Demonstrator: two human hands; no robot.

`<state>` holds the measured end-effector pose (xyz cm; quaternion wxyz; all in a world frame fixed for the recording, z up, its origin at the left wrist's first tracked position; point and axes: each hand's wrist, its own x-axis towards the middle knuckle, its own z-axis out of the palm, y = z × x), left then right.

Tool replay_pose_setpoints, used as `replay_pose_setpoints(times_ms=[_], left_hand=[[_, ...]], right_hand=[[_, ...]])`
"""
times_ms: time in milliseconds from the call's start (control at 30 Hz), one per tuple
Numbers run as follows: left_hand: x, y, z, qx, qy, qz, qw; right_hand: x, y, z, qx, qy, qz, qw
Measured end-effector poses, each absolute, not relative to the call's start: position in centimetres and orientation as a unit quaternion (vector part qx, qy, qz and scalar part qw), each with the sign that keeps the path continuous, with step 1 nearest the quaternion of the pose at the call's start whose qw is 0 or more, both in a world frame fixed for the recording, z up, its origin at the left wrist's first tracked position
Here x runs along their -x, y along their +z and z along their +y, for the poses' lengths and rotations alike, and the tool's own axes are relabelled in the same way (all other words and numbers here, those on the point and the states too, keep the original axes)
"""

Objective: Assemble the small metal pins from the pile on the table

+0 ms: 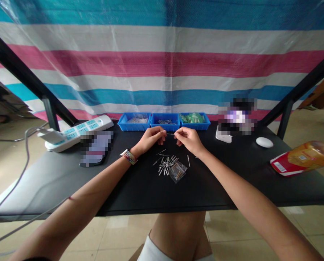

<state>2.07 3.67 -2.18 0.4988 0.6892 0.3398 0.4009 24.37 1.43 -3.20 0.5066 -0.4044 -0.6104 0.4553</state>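
Observation:
My left hand [153, 136], with a patterned band on its wrist, is pinched at one end of a thin silvery blind rivet [171, 134]. My right hand [188, 139] grips the other end between thumb and fingers. Both hands are just in front of the middle blue bin [165, 127], which has similar metal pieces inside. Below them on the black table lies a loose pile of blind rivets [165, 166]. A small clear plastic bag [177, 172] with brass-coloured pieces rests against the pile. One single rivet [188, 161] lies apart to the right.
The left blue bin [134, 127] contains clear bags, the right blue bin [196, 126] green ones. A white power strip [78, 133] and its cable are at left. A white oval object [264, 142] and a red-and-yellow bottle [300, 159] stand at right. Striped sheeting [162, 65] hangs behind.

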Motion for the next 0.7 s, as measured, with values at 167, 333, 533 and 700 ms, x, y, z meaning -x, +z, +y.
replay_pose_setpoints(times_ms=[167,333,533,700], left_hand=[[-2.1,-2.1,3.6,-0.685,0.405,0.313,0.518],[-2.2,-1.9,3.5,-0.688,0.410,0.310,0.513],[-2.0,-1.8,3.5,-0.700,0.392,0.327,0.499],[-2.0,-2.2,3.6,-0.702,0.392,0.344,0.485]], right_hand=[[-24.4,-3.5,1.6,0.414,0.446,-0.614,0.503],[-24.3,-3.5,1.5,0.414,0.450,-0.613,0.501],[-24.2,-2.8,1.3,0.397,0.471,-0.591,0.521],[-24.1,-2.5,1.1,0.388,0.476,-0.584,0.532]])
